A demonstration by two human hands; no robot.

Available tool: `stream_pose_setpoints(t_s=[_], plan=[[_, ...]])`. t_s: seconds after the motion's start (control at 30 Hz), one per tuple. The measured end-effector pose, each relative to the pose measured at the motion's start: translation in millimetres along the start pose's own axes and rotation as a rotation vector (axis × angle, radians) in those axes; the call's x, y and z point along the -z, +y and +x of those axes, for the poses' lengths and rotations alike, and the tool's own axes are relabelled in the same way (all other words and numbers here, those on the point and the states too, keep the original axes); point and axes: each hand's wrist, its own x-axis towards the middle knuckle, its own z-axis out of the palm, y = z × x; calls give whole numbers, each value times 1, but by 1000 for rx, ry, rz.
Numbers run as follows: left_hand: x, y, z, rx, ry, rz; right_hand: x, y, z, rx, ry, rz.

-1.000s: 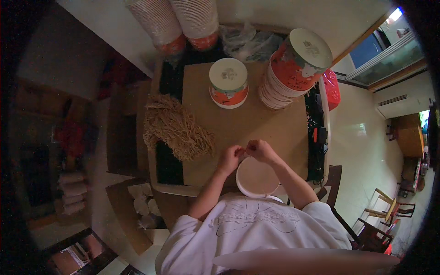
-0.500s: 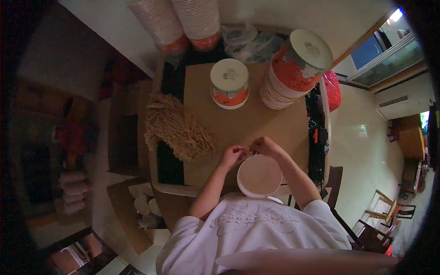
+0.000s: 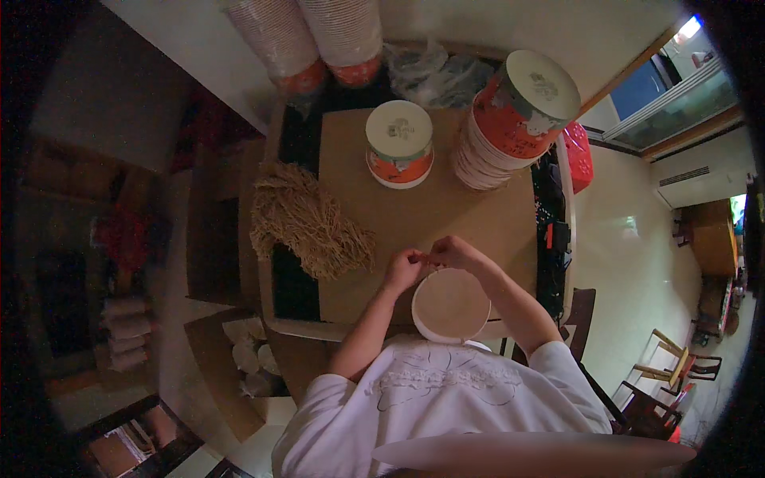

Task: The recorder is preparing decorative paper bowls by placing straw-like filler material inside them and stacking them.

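A white paper bucket point(image 3: 452, 306) with its open mouth facing up stands at the table's near edge, against my shirt. At its far rim my left hand point(image 3: 405, 271) and my right hand point(image 3: 456, 253) almost meet, both with fingers pinched. What they pinch is too small and dim to name; it may be a thin strand at the rim. To the left lies a heap of tan twisted cords point(image 3: 307, 221). Farther off, a short stack of orange-and-white paper buckets point(image 3: 400, 147) sits upside down, lids of white base upward.
A taller stack of upturned buckets point(image 3: 518, 119) stands at the back right, beside crumpled clear plastic point(image 3: 438, 76). Long wrapped bucket stacks point(image 3: 343, 40) rise at the back left. Brown cardboard point(image 3: 486, 215) covers the table's middle. A black device point(image 3: 560, 237) lies along the right edge.
My hands have shifted slightly at the far rim, the fingertips drawn a little closer together. The bucket and the cord heap stay where they were.
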Motion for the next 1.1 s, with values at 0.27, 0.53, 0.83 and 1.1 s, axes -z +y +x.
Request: stream_pose_setpoints(t_s=[0.27,0.53,0.83,1.1], plan=[[19,-29,2,124,19,151,13,-25,-23,130,-173,-166],[20,49,5,204,-544,-203,13,-26,-35,-83,-68,-120],[19,35,2,223,-540,-400,11,-7,-44,100,-31,313],[29,51,13,450,-609,-632,4,15,-39,244,30,278]])
